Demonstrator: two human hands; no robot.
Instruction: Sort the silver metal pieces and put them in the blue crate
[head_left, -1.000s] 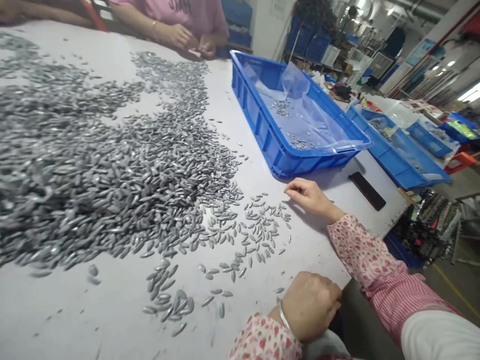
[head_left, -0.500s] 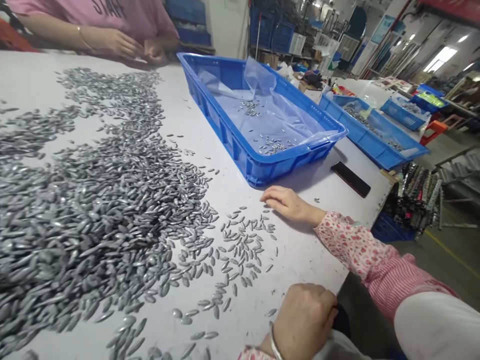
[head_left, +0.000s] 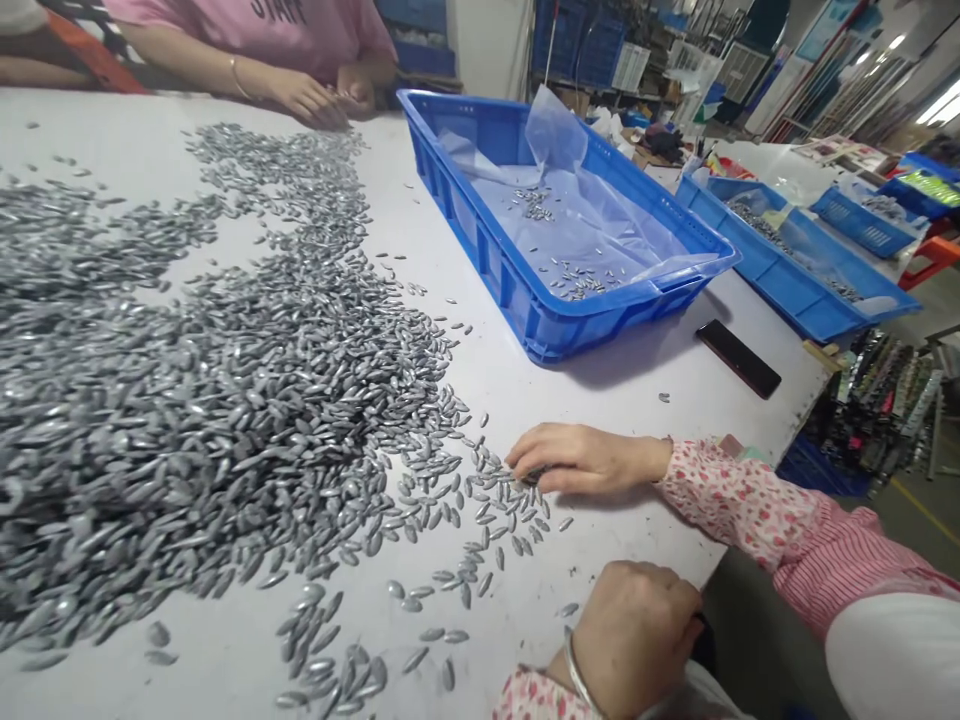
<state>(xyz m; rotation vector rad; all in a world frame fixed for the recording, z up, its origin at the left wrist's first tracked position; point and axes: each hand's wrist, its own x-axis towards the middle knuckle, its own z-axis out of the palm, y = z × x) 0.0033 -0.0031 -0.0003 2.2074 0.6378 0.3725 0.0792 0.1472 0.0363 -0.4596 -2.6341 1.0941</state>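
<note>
My right grip (head_left: 585, 460) reaches out low across the surface (head_left: 637, 530), its fingers curled down and nearly closed toward the thumb. The fingertips (head_left: 525, 455) rest among a few silver-grey rice-shaped beads (head_left: 487, 510). Something dark shows just under them, but I cannot tell whether I am actually pinching any beads. My forearm stretches out behind in a floral pink sleeve (head_left: 742, 505). My left grip (head_left: 630, 640) is curled into a loose fist near the surface's edge, with a bangle (head_left: 577, 675) on the wrist and nothing visible in it. Most beads lie in a big heap (head_left: 225, 430) to my left. Beyond sit a blue plastic crate (head_left: 555, 335) lined with clear plastic (head_left: 555, 140) and holding some beads, and a phone (head_left: 739, 358). Across the surface are a co-worker's hands (head_left: 307, 100).
</note>
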